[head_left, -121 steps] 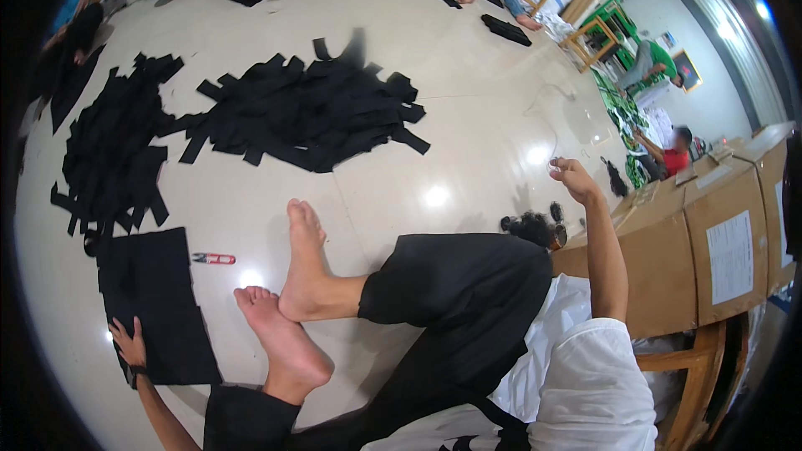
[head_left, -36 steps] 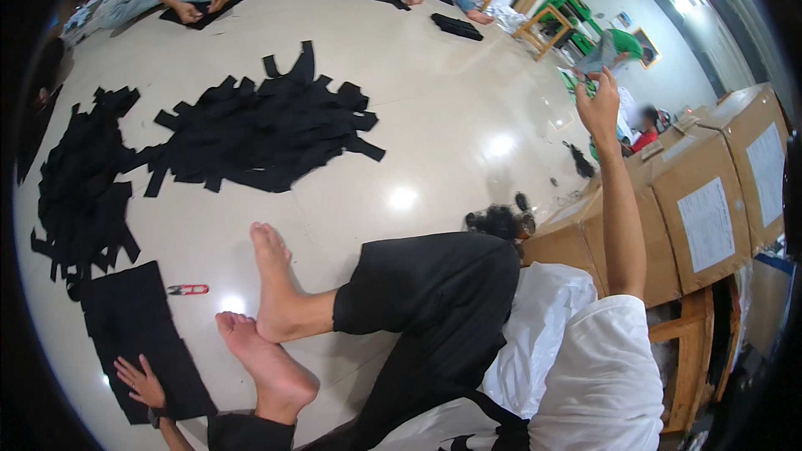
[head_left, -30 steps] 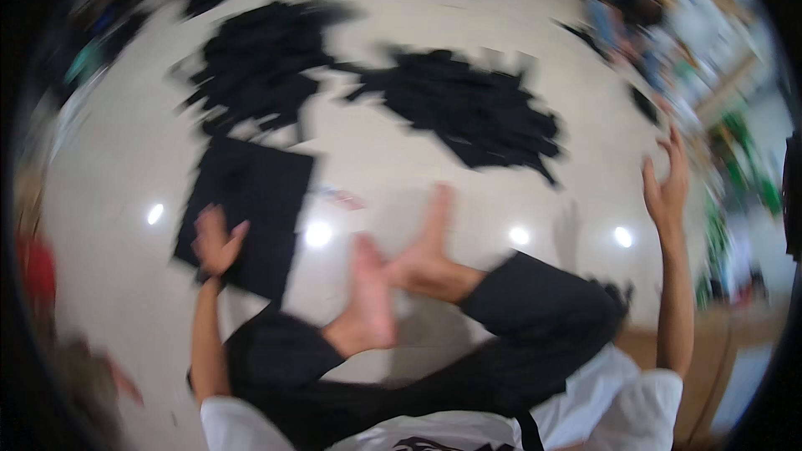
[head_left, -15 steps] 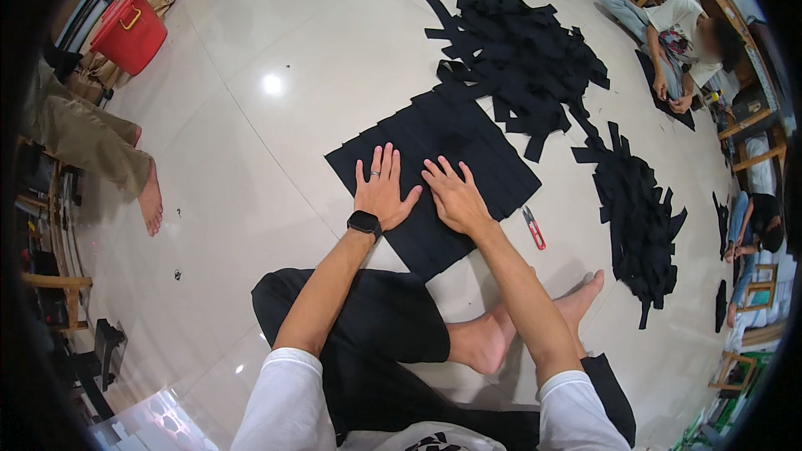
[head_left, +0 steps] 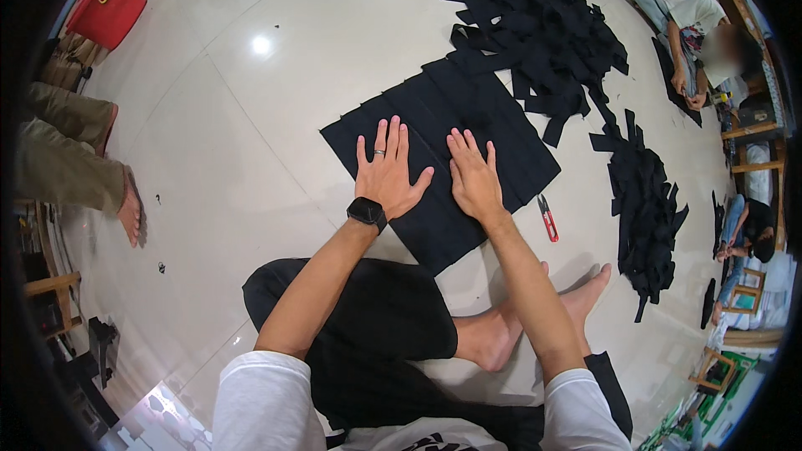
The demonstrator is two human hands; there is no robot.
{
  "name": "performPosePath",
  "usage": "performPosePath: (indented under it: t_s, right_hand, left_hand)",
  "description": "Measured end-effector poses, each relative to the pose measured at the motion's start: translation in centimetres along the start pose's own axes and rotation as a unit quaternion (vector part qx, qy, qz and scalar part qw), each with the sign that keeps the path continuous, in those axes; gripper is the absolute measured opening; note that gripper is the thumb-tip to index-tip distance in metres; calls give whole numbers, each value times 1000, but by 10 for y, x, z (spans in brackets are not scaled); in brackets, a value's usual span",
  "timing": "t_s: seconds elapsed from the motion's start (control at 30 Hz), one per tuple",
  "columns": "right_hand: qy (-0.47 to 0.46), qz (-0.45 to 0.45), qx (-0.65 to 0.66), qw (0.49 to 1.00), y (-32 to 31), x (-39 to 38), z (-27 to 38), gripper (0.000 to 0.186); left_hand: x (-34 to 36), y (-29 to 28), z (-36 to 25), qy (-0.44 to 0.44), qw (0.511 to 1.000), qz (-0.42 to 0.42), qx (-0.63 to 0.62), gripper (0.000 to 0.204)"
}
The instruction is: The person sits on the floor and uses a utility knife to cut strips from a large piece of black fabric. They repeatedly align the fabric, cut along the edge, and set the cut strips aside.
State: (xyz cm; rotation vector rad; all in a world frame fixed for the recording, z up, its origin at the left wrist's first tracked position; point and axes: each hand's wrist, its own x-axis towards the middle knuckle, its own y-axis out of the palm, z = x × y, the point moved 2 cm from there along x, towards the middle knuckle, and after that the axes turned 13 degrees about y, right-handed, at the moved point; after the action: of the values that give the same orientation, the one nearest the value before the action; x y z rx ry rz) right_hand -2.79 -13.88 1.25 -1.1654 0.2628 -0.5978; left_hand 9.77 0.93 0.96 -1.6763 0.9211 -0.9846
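Black fabric strips [head_left: 510, 129] lie side by side and overlapping on the tiled floor, forming a flat panel in front of my crossed legs. My left hand [head_left: 386, 169] rests palm down on the panel's left part, fingers spread; a ring and a black watch are on that arm. To its right, my right hand [head_left: 476, 174] also lies flat on the cloth, its fingers stretched out. Neither hand grips anything. Just beyond the panel's right corner lies a pair of red-handled thread snips [head_left: 548, 219].
A large heap of black strips [head_left: 543, 33] adjoins the panel's far right side, with a smaller heap [head_left: 643, 209] farther right. A red bin [head_left: 109, 2] stands far left, near a standing person's bare foot [head_left: 129, 209]. Other people sit along the right, beside wooden frames [head_left: 756, 129].
My right hand has shifted slightly right across the panel, widening the gap from my left hand. The whole view has tilted a little, and the person at left has moved their feet.
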Motion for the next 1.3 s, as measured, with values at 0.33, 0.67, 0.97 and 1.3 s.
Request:
performPosePath:
  t_s: [0.33, 0.67, 0.97, 1.3]
  right_hand:
    - [102, 43, 143, 984, -80, -70, -46, 24]
    - [233, -101, 127, 959, -61, -127, -40, 21]
    - [352, 54, 240, 903, -45, -167, -18, 23]
    - [379, 62, 297, 874, -23, -175, -14, 31]
  left_hand:
    - [-4, 2, 0, -12, 1000, -5, 16, 90]
    - [-3, 5, -4, -12, 1000, 3, 13, 84]
    - [-47, 4, -81, 233, 955, 135, -122, 103]
    - [-48, 13, -79, 244, 955, 130, -106, 115]
